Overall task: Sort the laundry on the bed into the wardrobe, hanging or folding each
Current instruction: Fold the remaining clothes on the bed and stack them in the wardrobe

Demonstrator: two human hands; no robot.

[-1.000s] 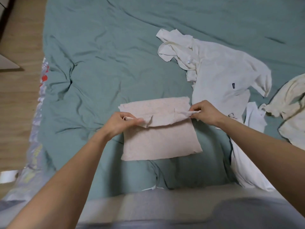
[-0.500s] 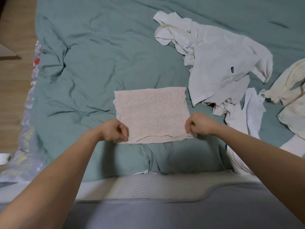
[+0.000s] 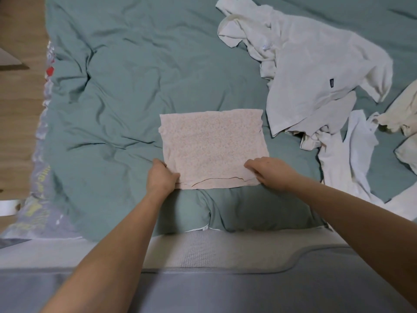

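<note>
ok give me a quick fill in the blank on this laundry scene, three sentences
1. The folded pink cloth lies on the ____ bedcover.
2. The left hand and right hand are at the cloth's ____ corners.
3. The white shirt with the dark tag lies to the cloth's ____.

Missing words: green; near; right

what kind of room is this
Most likely a bedroom at home: a bed with a rumpled green duvet, loose laundry such as a white shirt lying on it, and both hands at a folded pink cloth. Wood floor runs alongside.
</note>
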